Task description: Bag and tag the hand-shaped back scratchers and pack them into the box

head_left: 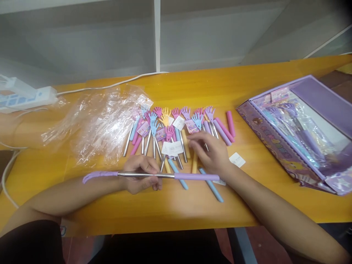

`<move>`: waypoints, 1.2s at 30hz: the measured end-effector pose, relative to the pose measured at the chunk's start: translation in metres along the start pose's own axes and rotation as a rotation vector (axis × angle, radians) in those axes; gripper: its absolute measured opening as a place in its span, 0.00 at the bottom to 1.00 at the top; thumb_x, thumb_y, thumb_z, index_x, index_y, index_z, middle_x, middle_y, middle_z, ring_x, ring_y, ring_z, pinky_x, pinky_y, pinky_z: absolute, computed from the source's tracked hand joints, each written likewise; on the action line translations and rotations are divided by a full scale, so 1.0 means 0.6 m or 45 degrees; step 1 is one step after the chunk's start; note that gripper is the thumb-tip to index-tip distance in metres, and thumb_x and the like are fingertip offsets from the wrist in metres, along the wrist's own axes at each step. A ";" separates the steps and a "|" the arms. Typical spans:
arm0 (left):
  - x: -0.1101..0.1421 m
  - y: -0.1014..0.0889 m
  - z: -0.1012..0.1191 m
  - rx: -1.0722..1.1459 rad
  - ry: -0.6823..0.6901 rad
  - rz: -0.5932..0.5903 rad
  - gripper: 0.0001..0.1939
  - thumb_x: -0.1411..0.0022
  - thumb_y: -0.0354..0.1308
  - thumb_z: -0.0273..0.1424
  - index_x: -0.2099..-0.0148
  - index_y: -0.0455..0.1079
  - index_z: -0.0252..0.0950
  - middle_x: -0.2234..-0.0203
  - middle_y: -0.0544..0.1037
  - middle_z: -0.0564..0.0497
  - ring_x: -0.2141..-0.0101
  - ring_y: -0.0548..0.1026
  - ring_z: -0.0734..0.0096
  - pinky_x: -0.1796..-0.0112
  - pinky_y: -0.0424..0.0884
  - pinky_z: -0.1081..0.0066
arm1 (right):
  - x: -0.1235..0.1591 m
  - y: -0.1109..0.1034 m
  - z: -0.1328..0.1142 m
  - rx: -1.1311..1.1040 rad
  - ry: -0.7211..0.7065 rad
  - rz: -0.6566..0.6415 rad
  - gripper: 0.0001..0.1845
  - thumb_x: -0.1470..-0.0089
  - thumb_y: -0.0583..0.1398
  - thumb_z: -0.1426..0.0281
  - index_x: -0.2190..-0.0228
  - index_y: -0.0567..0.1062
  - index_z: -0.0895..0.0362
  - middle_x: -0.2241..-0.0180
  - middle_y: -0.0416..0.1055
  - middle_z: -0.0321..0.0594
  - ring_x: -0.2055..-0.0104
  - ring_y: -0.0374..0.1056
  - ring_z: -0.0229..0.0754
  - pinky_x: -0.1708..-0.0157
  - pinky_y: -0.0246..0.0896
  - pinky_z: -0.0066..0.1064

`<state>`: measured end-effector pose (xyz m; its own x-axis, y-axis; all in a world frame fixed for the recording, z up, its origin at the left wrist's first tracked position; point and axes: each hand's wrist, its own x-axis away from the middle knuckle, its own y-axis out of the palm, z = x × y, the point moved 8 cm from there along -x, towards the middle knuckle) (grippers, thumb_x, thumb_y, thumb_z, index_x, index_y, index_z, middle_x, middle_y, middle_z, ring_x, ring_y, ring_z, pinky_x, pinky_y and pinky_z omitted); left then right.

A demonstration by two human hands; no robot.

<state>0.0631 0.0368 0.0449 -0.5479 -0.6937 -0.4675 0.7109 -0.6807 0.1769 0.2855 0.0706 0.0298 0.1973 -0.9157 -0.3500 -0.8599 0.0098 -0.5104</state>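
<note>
A white power strip [46, 96] is placed at the left of the yellow table [247, 91], with a white adapter [20, 87] mounted on it. A white cable [110, 88] is routed from the strip along the table's rear – toward the foot of an upright divider [157, 36]. Grey panels [88, 47] are separated by this divider. Reddish flooring [264, 242] is partly exposed below the front edge – beside a grey bar [240, 242].

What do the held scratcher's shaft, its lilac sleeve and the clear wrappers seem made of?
Shaft: likely polished metal, silvery with bright highlights.
Lilac sleeve: foam or plastic, hard to tell; smooth, evenly coloured.
Clear wrappers: probably thin plastic film, glossy, see-through, crinkled.
</note>
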 end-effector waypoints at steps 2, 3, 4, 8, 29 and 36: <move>0.001 0.000 -0.006 0.026 -0.052 -0.023 0.06 0.27 0.60 0.23 0.53 0.67 0.37 0.67 0.83 0.47 0.76 0.84 0.70 0.79 0.80 0.79 | 0.006 0.009 -0.015 0.194 -0.130 -0.056 0.12 0.28 0.57 0.70 0.47 0.76 0.50 0.65 0.77 0.39 0.68 0.70 0.42 0.64 0.66 0.36; 0.001 -0.001 -0.009 0.044 -0.087 -0.035 0.05 0.27 0.60 0.24 0.53 0.67 0.37 0.68 0.83 0.48 0.77 0.84 0.71 0.79 0.79 0.80 | 0.010 0.014 -0.023 0.237 -0.189 -0.079 0.15 0.28 0.55 0.73 0.45 0.75 0.50 0.65 0.78 0.39 0.67 0.71 0.43 0.63 0.67 0.36; 0.002 -0.001 -0.012 0.060 -0.120 -0.042 0.05 0.27 0.60 0.24 0.54 0.67 0.37 0.69 0.83 0.48 0.78 0.83 0.71 0.80 0.78 0.81 | 0.013 0.019 -0.032 0.269 -0.257 -0.101 0.18 0.29 0.54 0.75 0.43 0.74 0.51 0.63 0.78 0.41 0.65 0.73 0.44 0.62 0.69 0.36; 0.004 -0.001 -0.018 0.084 -0.229 -0.060 0.04 0.26 0.60 0.26 0.56 0.67 0.37 0.72 0.82 0.48 0.79 0.82 0.71 0.80 0.77 0.79 | 0.023 0.048 -0.065 0.439 -0.529 -0.239 0.18 0.34 0.57 0.78 0.47 0.78 0.52 0.44 0.74 0.53 0.45 0.72 0.54 0.47 0.67 0.50; 0.010 -0.005 -0.037 0.202 -0.247 -0.014 0.04 0.28 0.61 0.23 0.56 0.69 0.35 0.71 0.80 0.50 0.79 0.79 0.77 0.78 0.76 0.83 | 0.008 -0.003 -0.065 0.473 -0.563 -0.056 0.33 0.33 0.58 0.82 0.32 0.69 0.48 0.51 0.79 0.46 0.51 0.76 0.49 0.52 0.74 0.42; 0.002 -0.015 -0.035 0.230 -0.194 0.121 0.03 0.25 0.57 0.24 0.52 0.67 0.37 0.67 0.80 0.50 0.74 0.82 0.74 0.77 0.77 0.81 | 0.001 -0.063 -0.049 0.296 -0.301 0.263 0.25 0.27 0.53 0.69 0.33 0.69 0.49 0.61 0.81 0.42 0.60 0.76 0.49 0.52 0.72 0.46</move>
<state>0.0654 0.0468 0.0245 -0.5525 -0.7747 -0.3075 0.6794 -0.6323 0.3723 0.3044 0.0578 0.0721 0.1576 -0.7672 -0.6218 -0.7685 0.3001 -0.5651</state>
